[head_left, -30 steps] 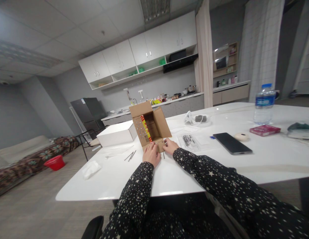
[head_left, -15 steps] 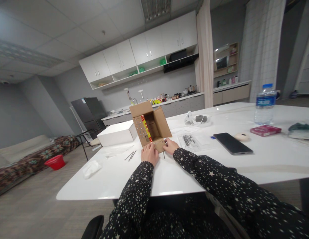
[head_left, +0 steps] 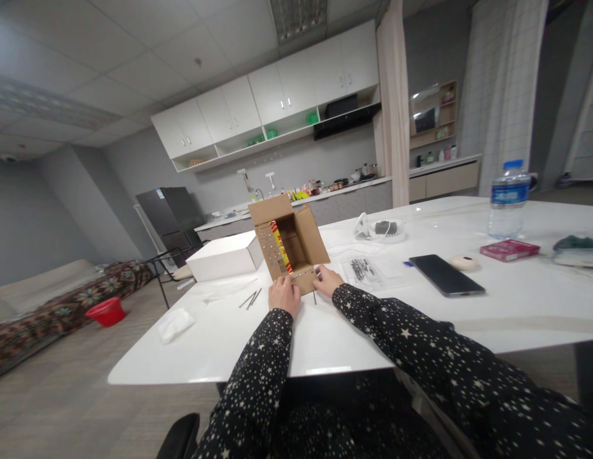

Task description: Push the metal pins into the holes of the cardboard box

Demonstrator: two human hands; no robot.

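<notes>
An open cardboard box [head_left: 303, 228] stands on the table in front of me, its flaps spread. Small shiny dots cover its left flap, beside a red and yellow strip. My left hand [head_left: 284, 296] is closed at the lower left edge of the box, its fingertips against the cardboard. At the right corner of the front flap, my right hand [head_left: 328, 281] pinches the edge between thumb and fingers. A thin nail [head_left: 315, 298] shows just below the front flap. Several more nails [head_left: 251, 299] lie left of my left hand.
Behind the box on the left is a white box [head_left: 224, 256]. A crumpled tissue [head_left: 175, 325] lies at the left. Toward the right are a clear bag of small parts [head_left: 363, 272], a phone [head_left: 444, 275], a pink box [head_left: 509, 250] and a water bottle [head_left: 507, 204].
My left hand has shifted slightly left along the box's lower edge. My right hand and the box look still.
</notes>
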